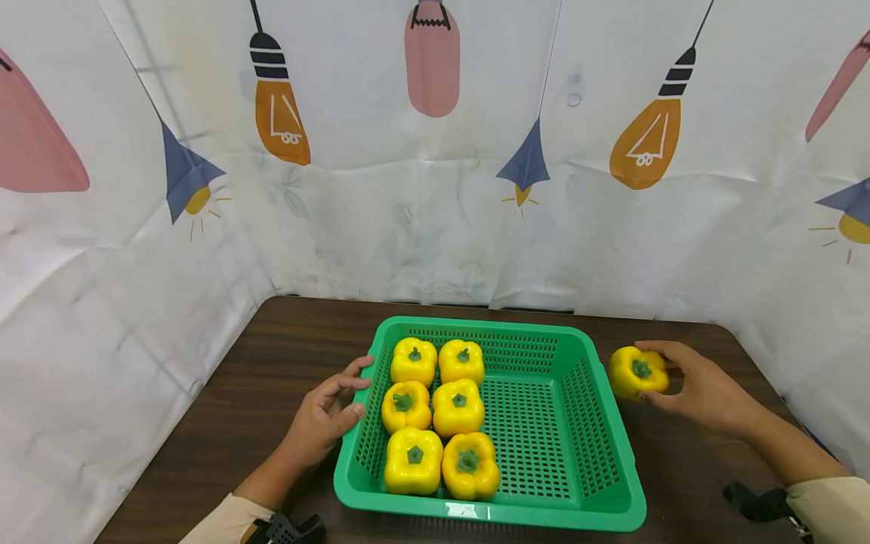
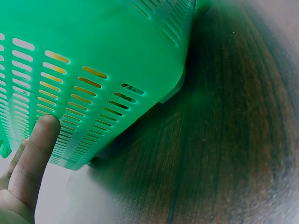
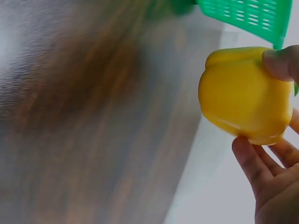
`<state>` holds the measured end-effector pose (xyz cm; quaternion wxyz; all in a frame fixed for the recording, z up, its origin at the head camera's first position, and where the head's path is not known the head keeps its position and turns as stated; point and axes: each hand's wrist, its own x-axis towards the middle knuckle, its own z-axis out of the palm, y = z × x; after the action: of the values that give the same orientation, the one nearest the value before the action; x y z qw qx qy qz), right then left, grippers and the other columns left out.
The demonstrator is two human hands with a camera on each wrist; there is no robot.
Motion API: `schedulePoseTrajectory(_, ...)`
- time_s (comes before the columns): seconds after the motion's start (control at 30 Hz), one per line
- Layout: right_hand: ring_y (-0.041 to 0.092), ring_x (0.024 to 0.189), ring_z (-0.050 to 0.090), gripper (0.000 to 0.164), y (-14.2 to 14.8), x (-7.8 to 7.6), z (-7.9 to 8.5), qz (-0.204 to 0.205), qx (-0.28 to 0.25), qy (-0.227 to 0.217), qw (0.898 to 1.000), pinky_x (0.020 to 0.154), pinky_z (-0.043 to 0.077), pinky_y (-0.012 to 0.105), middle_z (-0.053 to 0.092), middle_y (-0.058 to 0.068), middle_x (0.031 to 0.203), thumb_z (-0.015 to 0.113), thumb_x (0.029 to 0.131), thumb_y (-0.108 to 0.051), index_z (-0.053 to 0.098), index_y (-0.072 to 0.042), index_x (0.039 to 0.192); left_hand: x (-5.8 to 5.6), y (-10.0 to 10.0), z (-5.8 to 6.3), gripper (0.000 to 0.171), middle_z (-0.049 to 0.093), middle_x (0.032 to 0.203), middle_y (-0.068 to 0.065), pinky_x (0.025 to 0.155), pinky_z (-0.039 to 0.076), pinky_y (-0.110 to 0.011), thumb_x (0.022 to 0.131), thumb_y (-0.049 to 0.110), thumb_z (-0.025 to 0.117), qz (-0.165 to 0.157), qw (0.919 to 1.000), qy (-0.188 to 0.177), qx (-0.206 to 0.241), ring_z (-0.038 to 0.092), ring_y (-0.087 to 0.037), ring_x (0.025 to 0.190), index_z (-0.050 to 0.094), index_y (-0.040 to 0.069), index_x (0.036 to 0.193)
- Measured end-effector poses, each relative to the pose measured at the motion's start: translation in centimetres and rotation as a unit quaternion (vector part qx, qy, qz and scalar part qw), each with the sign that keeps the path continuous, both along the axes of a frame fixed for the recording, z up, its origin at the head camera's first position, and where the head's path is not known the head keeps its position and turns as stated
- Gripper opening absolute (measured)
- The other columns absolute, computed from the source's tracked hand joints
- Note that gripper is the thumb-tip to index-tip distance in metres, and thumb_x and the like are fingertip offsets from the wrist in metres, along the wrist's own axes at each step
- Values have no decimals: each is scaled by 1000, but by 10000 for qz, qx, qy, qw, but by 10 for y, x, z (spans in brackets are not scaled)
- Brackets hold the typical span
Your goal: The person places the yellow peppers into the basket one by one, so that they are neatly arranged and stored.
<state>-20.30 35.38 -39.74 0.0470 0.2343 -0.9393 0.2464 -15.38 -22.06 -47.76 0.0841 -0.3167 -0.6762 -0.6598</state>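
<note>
My right hand (image 1: pixel 707 389) grips a yellow bell pepper (image 1: pixel 630 372) between thumb and fingers, just outside the right wall of a green basket (image 1: pixel 612 453). In the right wrist view that bell pepper (image 3: pixel 245 95) hangs above the table, with fingertips on opposite sides of it. My left hand (image 1: pixel 319 419) lies at the basket's left rim, fingers extended and touching it. Seen from the left wrist, one finger (image 2: pixel 39 154) stands against the slotted basket wall (image 2: pixel 107 46). Inside the basket, several yellow bell peppers (image 1: pixel 458 408) stand stem-up in two columns along the left side.
The basket rests on a dark brown wooden table (image 1: pixel 272 363). Its right half shows bare slotted floor (image 1: pixel 526 438). Behind the table and at both sides hangs a white cloth (image 1: pixel 381 234) printed with lamps. Dark straps (image 1: pixel 754 502) are near both wrists.
</note>
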Motion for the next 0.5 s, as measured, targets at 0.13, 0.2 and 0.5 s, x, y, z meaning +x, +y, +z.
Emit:
schedulePoseTrajectory(0.13,23,102,63,74,-4,1,13,22,72,260,9996,77,56,26,58,11,132,89,83,-28,52,-9,145,0,1,1,31,40,158,-14,114,35,-26,95,-15,53,-23,10000,-10,17,30,-16,150,53,-15,125)
schedulePoseTrajectory(0.2,16,101,62,74,-5,1,20,83,73,385,9992,78,54,22,59,8,132,89,82,-28,53,-11,144,0,1,2,31,40,158,-16,114,35,-26,95,-16,53,-33,10000,20,26,30,-17,150,53,-15,125)
schedulePoseTrajectory(0.5,4,96,61,74,-13,0,42,269,0,600,9978,77,49,14,61,7,129,91,79,-25,56,-14,143,0,2,4,32,40,158,-16,114,36,-26,94,-18,51,-141,9997,168,106,32,-17,150,53,-16,126)
